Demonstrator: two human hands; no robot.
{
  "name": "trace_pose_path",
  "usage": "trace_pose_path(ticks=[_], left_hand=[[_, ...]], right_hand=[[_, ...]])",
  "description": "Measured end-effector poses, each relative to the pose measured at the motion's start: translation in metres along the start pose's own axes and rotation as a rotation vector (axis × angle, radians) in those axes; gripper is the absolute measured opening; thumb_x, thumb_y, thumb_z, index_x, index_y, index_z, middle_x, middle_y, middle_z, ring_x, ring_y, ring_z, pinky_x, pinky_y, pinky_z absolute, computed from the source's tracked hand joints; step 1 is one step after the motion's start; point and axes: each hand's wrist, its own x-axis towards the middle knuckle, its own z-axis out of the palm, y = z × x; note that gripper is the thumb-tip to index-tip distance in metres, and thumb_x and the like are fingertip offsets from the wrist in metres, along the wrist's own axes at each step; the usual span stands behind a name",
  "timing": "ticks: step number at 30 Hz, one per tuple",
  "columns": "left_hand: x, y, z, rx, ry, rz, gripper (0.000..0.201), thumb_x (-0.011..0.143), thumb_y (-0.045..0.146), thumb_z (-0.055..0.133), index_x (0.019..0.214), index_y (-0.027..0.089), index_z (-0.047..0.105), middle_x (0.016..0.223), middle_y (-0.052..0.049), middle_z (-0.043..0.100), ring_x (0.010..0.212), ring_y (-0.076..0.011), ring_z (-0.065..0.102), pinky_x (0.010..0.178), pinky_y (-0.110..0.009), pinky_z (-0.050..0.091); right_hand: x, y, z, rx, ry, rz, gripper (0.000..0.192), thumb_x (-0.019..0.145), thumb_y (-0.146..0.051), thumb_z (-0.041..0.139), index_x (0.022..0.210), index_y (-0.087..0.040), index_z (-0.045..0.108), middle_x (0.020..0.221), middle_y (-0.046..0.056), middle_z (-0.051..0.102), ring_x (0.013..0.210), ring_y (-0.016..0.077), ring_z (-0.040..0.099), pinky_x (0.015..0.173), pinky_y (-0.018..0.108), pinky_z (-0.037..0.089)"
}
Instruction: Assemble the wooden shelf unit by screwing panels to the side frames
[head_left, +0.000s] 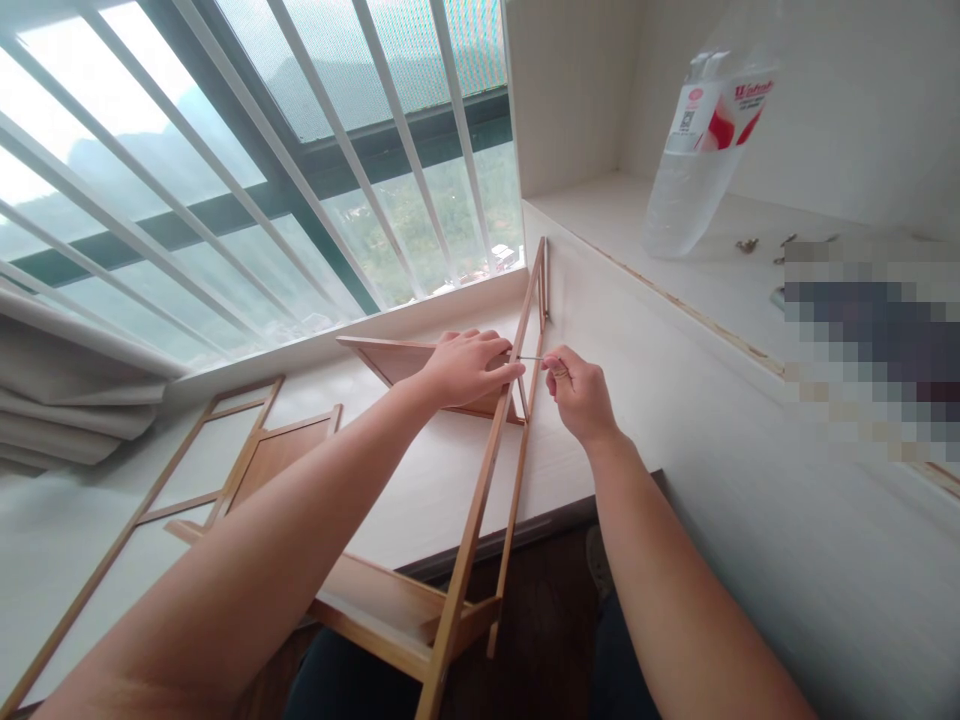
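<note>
A slim wooden frame [480, 500] with shelf panels stands tilted in front of me, its far end near the window sill. My left hand [469, 365] is closed around its long rail and the edge of a wooden shelf panel [397, 358], thumb and fingers at the joint. To the right, my right hand [574, 390] pinches a thin metal tool that looks like an Allen key [531, 358]. The tool's far end meets the rail beside my left fingertips. My fingers hide its near end.
Another wooden frame piece [247, 450] lies at left on the white surface. On the ledge [622, 235] at right stand a water bottle [697, 160], small metal fittings [748, 245] and a blurred-out object [877, 340]. A barred window [300, 150] and a grey curtain [75, 380] are behind.
</note>
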Motion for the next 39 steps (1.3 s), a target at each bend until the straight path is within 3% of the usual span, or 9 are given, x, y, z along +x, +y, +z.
trace_pose_path(ticks=[8, 17, 22, 33, 39], left_hand=[[0.0, -0.001, 0.001, 0.01, 0.007, 0.007, 0.057, 0.098, 0.071, 0.033, 0.102, 0.025, 0.065, 0.115, -0.007, 0.069, 0.109, -0.031, 0.062, 0.093, -0.044, 0.037], [0.0, -0.002, 0.002, 0.007, 0.01, 0.01, 0.058, 0.097, 0.073, 0.032, 0.101, 0.025, 0.064, 0.113, -0.007, 0.069, 0.108, -0.0311, 0.062, 0.091, -0.044, 0.037], [0.001, -0.003, 0.002, 0.014, 0.012, 0.007, 0.057, 0.097, 0.073, 0.033, 0.102, 0.025, 0.065, 0.113, -0.007, 0.069, 0.108, -0.0305, 0.062, 0.092, -0.043, 0.037], [0.0, -0.001, 0.002, 0.005, 0.005, 0.004, 0.057, 0.098, 0.071, 0.031, 0.104, 0.025, 0.065, 0.115, -0.007, 0.069, 0.11, -0.0303, 0.062, 0.094, -0.045, 0.037], [0.0, -0.001, 0.002, 0.004, 0.004, -0.002, 0.056, 0.098, 0.07, 0.032, 0.106, 0.025, 0.065, 0.119, -0.007, 0.069, 0.113, -0.0309, 0.061, 0.095, -0.045, 0.037]], right_hand=[[0.0, 0.002, 0.0, -0.119, 0.038, -0.055, 0.032, 0.106, -0.045, 0.05, 0.092, -0.026, 0.072, 0.059, -0.004, 0.053, 0.053, 0.0146, 0.048, 0.062, 0.026, 0.036], [0.0, 0.0, 0.0, -0.013, 0.062, -0.031, 0.027, 0.1, -0.046, 0.058, 0.097, -0.029, 0.079, 0.059, -0.002, 0.055, 0.061, 0.0181, 0.057, 0.068, 0.027, 0.044], [-0.002, -0.003, 0.001, 0.061, 0.063, 0.019, 0.032, 0.099, -0.05, 0.059, 0.092, -0.025, 0.079, 0.056, -0.003, 0.051, 0.054, 0.0158, 0.05, 0.059, 0.026, 0.04], [0.007, -0.019, 0.019, 0.619, 0.075, 0.494, 0.037, 0.085, -0.035, 0.059, 0.051, -0.02, 0.058, 0.033, -0.005, 0.035, 0.03, 0.0089, 0.031, 0.036, 0.024, 0.024], [0.009, -0.027, 0.02, 0.686, 0.12, 0.603, 0.038, 0.081, -0.033, 0.06, 0.047, -0.022, 0.048, 0.034, -0.006, 0.031, 0.029, 0.0081, 0.03, 0.032, 0.024, 0.022]])
